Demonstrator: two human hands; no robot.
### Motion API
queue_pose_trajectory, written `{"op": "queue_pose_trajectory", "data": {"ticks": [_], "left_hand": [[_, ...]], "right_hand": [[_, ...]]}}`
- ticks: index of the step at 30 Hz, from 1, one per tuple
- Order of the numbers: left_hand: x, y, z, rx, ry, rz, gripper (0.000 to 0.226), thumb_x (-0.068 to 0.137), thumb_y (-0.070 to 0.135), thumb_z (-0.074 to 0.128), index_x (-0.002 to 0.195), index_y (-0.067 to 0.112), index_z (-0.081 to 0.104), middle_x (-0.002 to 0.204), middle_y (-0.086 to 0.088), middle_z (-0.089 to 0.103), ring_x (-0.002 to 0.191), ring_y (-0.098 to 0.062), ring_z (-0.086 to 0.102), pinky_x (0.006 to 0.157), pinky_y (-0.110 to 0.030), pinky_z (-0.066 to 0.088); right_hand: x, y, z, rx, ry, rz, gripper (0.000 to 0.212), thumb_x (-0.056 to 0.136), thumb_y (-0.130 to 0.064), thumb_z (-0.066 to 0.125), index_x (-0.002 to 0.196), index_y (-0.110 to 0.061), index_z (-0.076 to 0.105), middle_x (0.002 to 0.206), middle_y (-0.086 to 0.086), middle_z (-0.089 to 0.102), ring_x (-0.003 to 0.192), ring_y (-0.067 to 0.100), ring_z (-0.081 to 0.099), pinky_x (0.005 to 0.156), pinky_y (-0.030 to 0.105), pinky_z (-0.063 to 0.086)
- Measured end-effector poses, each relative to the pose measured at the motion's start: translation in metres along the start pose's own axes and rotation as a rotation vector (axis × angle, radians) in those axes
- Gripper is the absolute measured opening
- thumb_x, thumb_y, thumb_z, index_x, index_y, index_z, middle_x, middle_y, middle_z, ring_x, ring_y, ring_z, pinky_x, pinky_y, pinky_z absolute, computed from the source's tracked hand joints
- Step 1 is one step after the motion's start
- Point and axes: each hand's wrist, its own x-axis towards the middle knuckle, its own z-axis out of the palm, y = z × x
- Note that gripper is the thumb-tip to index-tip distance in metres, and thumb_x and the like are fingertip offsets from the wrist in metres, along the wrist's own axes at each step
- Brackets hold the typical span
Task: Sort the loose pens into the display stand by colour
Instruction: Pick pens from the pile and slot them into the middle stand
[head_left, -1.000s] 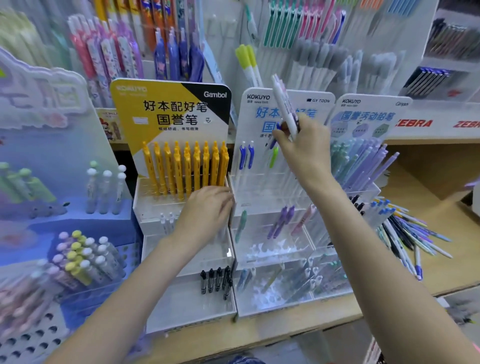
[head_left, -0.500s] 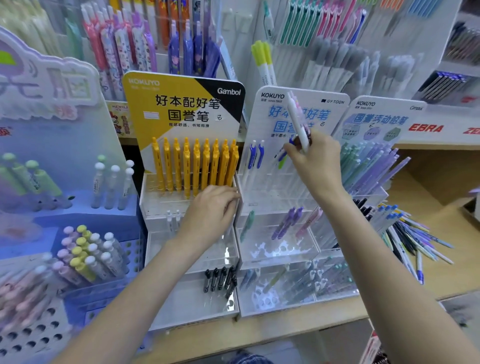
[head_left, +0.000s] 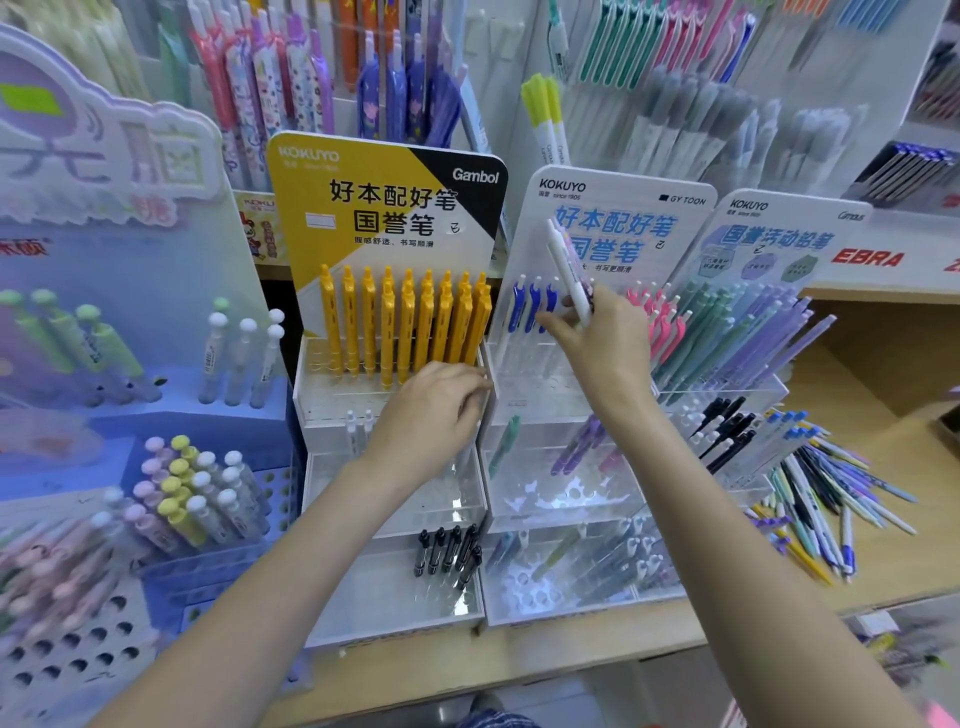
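Stand (head_left: 566, 467) is only partly filled; right hand (head_left: 597, 338) grips a few white pens (head_left: 569, 270), left hand (head_left: 431, 410) braces it, fingers loose. Big loose pile (head_left: 821, 499) still on the counter (head_left: 909, 467).

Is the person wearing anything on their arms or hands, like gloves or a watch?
No. Both forearms are bare, with no sleeves in view. The left hand and the right hand have no gloves, and no watch, bracelet or ring shows.
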Motion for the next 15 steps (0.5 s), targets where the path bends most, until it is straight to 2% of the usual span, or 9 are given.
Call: {"op": "queue_pose_trajectory", "data": {"ticks": [2,3,5,7,10,12,15], "left_hand": [[0.002,0.005,-0.008,-0.083,-0.005,-0.06,0.031,0.096,0.019,0.045,0.125,0.016,0.057,0.124,0.004,0.059,0.112,-0.007,0.049,0.091,-0.015,0.033],[0.002,0.01,-0.014,-0.206,0.023,-0.11,0.031,0.095,0.021,0.049,0.125,0.016,0.056,0.119,0.006,0.06,0.105,-0.004,0.052,0.087,-0.011,0.037],[0.005,0.023,-0.026,-0.596,0.087,-0.204,0.028,0.091,0.024,0.056,0.118,0.016,0.059,0.109,0.008,0.062,0.094,-0.001,0.059,0.079,-0.01,0.046],[0.009,0.036,-0.034,-0.903,0.089,-0.272,0.021,0.088,0.023,0.06,0.106,0.013,0.062,0.099,0.0,0.068,0.081,-0.005,0.066,0.072,-0.016,0.052],[0.011,0.041,-0.037,-1.006,0.112,-0.334,0.01,0.086,0.017,0.063,0.092,0.009,0.065,0.082,-0.004,0.07,0.07,-0.008,0.067,0.068,-0.02,0.055],[0.008,0.034,-0.038,-1.073,0.143,-0.379,0.008,0.086,0.016,0.063,0.088,0.01,0.066,0.075,0.001,0.07,0.068,-0.009,0.066,0.069,-0.022,0.055],[0.004,0.017,-0.051,-1.237,0.197,-0.438,0.009,0.087,0.012,0.057,0.089,0.008,0.065,0.073,0.003,0.07,0.067,-0.006,0.065,0.066,-0.016,0.052]], "right_hand": [[-0.015,0.002,-0.009,0.064,-0.031,-0.014,0.032,0.079,-0.033,0.072,0.088,-0.006,0.059,0.07,-0.001,0.06,0.061,0.016,0.058,0.06,0.031,0.051],[-0.023,0.002,-0.012,0.056,-0.067,-0.039,0.032,0.079,-0.035,0.072,0.085,-0.009,0.056,0.064,-0.007,0.054,0.056,0.013,0.053,0.056,0.028,0.047],[-0.038,0.002,-0.015,-0.066,-0.16,-0.117,0.035,0.08,-0.041,0.069,0.081,-0.013,0.048,0.06,-0.011,0.045,0.055,0.014,0.048,0.051,0.028,0.04],[-0.047,-0.001,-0.011,-0.252,-0.233,-0.182,0.039,0.083,-0.047,0.063,0.083,-0.015,0.04,0.064,-0.006,0.046,0.06,0.021,0.049,0.051,0.031,0.033],[-0.056,-0.004,-0.01,-0.308,-0.257,-0.261,0.044,0.083,-0.053,0.058,0.084,-0.016,0.034,0.061,-0.008,0.038,0.055,0.018,0.043,0.047,0.03,0.025],[-0.059,-0.003,-0.015,-0.133,-0.291,-0.241,0.042,0.083,-0.052,0.057,0.078,-0.014,0.04,0.057,-0.008,0.037,0.049,0.012,0.037,0.045,0.028,0.025],[-0.055,0.002,-0.028,0.421,-0.355,0.064,0.036,0.091,-0.041,0.049,0.066,-0.015,0.052,0.054,-0.002,0.043,0.043,0.01,0.036,0.042,0.022,0.029]]}}
